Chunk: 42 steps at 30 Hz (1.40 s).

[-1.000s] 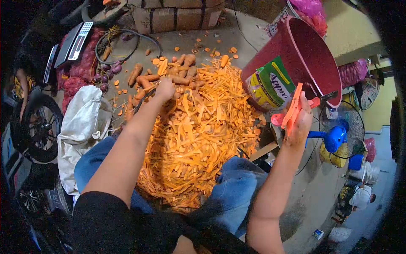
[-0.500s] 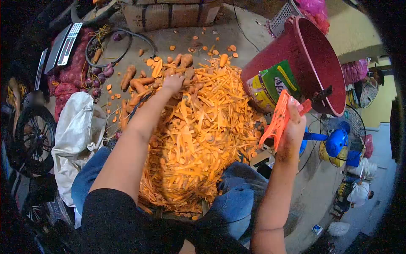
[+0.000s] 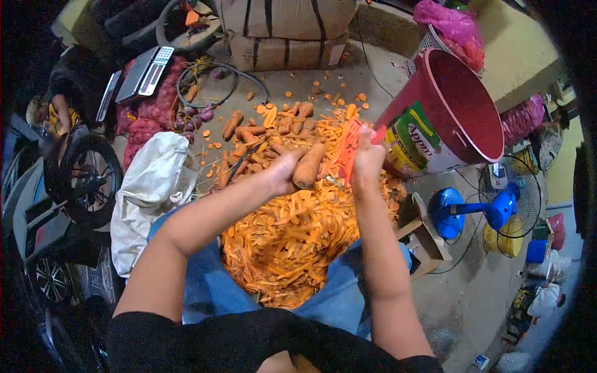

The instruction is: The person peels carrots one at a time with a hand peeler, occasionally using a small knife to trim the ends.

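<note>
My left hand (image 3: 285,173) grips a thick, unpeeled-looking carrot (image 3: 309,166) above the heap. Close on its right, my right hand (image 3: 369,160) is closed round a bright orange-red plastic peeler (image 3: 347,153); a narrow gap seems to separate tool and carrot. Beneath both hands spreads a large pile of orange carrot peelings (image 3: 289,227), reaching down between my knees. More whole carrots (image 3: 300,124) lie on the far left side of that pile. Part of the peeler's handle is hidden by my fingers.
A big dark red bucket (image 3: 429,87) leans at the right, its mouth facing right. Near it are a blue fan (image 3: 476,208) and a cardboard box (image 3: 429,239). A white sack (image 3: 152,199), a scale (image 3: 143,74) and red net bags (image 3: 165,102) are at the left. Taped cartons (image 3: 286,50) stand behind.
My left hand has come back from the carrots at the far side and now holds one. My right hand has brought the peeler leftward, beside it. The view has tilted up.
</note>
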### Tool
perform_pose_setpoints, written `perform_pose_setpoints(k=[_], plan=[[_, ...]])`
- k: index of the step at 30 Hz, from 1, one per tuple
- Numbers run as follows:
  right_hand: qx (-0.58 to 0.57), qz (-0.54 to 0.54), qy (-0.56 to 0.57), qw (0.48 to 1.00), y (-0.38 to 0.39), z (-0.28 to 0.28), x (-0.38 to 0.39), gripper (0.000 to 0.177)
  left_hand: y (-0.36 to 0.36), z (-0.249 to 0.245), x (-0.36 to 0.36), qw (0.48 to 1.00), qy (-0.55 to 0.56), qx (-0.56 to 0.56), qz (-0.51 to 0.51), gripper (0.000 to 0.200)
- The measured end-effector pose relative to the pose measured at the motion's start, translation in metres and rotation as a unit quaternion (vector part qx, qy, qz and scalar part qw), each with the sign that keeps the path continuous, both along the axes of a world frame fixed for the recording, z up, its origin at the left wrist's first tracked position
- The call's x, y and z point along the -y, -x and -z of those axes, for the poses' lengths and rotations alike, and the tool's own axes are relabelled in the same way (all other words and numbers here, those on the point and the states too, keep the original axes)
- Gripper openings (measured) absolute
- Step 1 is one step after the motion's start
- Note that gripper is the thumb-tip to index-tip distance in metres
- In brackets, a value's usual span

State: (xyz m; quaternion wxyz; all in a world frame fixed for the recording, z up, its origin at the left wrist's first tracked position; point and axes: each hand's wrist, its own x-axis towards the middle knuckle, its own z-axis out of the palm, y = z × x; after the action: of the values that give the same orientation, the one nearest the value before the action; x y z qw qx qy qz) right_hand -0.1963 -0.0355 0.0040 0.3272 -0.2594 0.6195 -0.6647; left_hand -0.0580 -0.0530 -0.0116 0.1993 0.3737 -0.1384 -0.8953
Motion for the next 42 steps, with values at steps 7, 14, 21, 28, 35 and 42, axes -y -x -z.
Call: perform_pose_setpoints(k=[7, 14, 21, 28, 35, 42], plan=[[-0.086, -0.07, -0.003, 0.994, -0.076, -0.022, -0.036, 0.021, -0.035, -0.02, -0.061, 0.993, 0.003, -0.026, -0.113, 0.035], [-0.182, 0.108, 0.018, 0.977, -0.017, 0.004, -0.001, 0.028, -0.05, -0.032, -0.085, 0.997, 0.073, 0.025, 0.001, 0.034], [0.04, -0.112, 0.163, 0.98, -0.058, -0.018, -0.027, 0.023, -0.04, 0.004, -0.06, 0.994, -0.009, -0.006, -0.111, 0.03], [-0.294, 0.075, -0.037, 0.952, -0.019, 0.025, 0.013, 0.026, -0.041, -0.012, -0.064, 0.993, 0.069, 0.093, 0.027, 0.031], [-0.148, 0.03, 0.069, 0.986, -0.037, 0.0, 0.0, 0.023, -0.041, 0.026, -0.043, 0.999, -0.002, -0.024, -0.047, 0.035], [-0.274, 0.018, 0.002, 0.962, -0.051, 0.018, 0.0, 0.023, -0.042, -0.012, -0.05, 0.994, 0.074, 0.069, 0.033, 0.035]])
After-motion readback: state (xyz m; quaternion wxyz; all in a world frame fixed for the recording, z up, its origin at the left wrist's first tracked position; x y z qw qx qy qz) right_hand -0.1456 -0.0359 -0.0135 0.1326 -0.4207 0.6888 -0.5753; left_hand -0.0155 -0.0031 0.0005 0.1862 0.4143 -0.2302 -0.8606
